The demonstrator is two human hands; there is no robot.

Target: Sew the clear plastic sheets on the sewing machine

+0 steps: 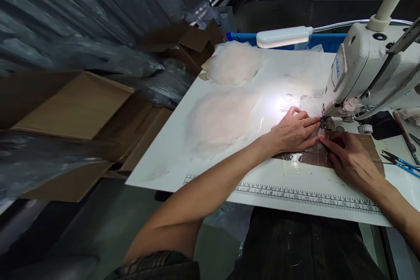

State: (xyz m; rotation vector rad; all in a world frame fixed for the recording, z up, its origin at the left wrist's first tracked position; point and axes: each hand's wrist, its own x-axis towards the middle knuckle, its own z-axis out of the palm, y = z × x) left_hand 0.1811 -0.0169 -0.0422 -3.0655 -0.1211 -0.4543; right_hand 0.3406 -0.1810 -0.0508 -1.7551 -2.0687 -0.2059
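Observation:
A small piece of pale, sheer fabric [313, 141] lies under the needle area of a white sewing machine [349, 65]. My left hand [295, 130] comes in from the left, its fingers pointing at the presser foot [323, 123], and holds the fabric close to it. From the right, my right hand [351, 157] pinches the fabric's near edge between thumb and forefinger, its other fingers curled. Beneath both hands is a brown, shiny taped strip [306, 156] on the table. My fingers partly hide the fabric and the stitching spot.
Two piles of pale sheer pieces, a far pile [234, 63] and a nearer pile [223, 120], lie on the white table [177, 157]. Blue-handled scissors [402, 164] rest at right. A printed ruler [295, 197] runs along the front edge. Cardboard boxes [75, 105] stand left; a lamp [284, 37] hangs behind.

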